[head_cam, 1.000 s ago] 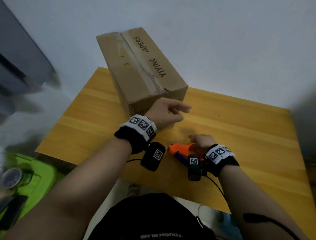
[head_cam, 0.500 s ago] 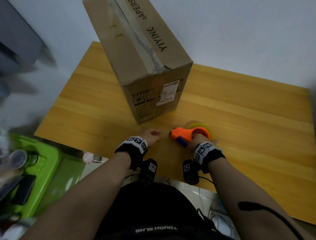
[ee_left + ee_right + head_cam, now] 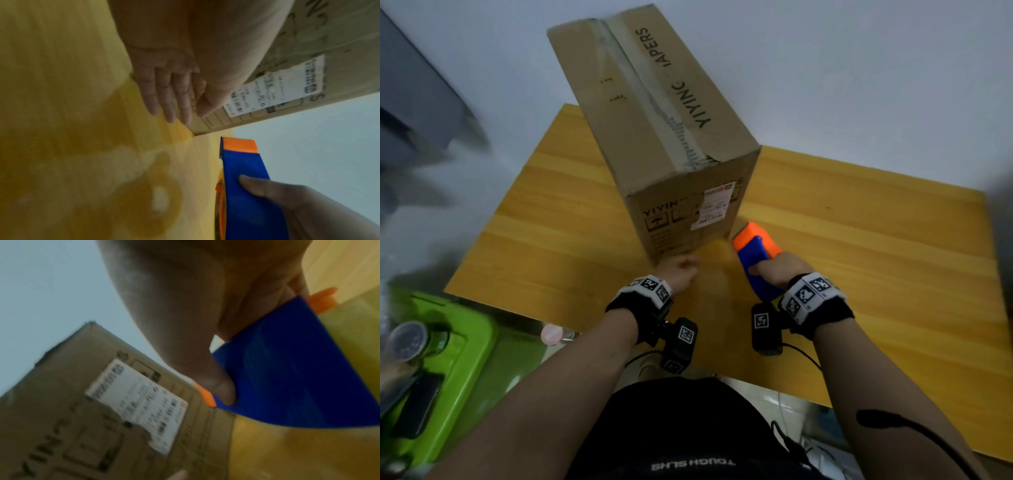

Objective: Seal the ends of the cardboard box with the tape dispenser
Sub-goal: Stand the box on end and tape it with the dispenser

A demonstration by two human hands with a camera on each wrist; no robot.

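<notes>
A tall cardboard box (image 3: 664,113) stands on the wooden table (image 3: 859,257), with old tape along its top seam and a white label (image 3: 714,205) on the near face. My left hand (image 3: 678,274) is at the box's lower near corner. In the left wrist view its fingers (image 3: 170,97) lie straight against the bottom of the box (image 3: 308,48). My right hand (image 3: 777,272) grips the blue and orange tape dispenser (image 3: 755,245), whose orange toothed end (image 3: 239,145) points at the box's lower right corner. The thumb (image 3: 222,391) presses the blue body (image 3: 298,378).
A green bin (image 3: 458,342) with dark items sits on the floor at the left, below the table's near edge. A pale wall rises behind the table. A blurred grey object (image 3: 410,102) is at the upper left. Bare tabletop stretches right of the box.
My right hand has lifted the dispenser off the table and swung its orange end toward the box. My left hand dropped from the box's near face to its bottom corner.
</notes>
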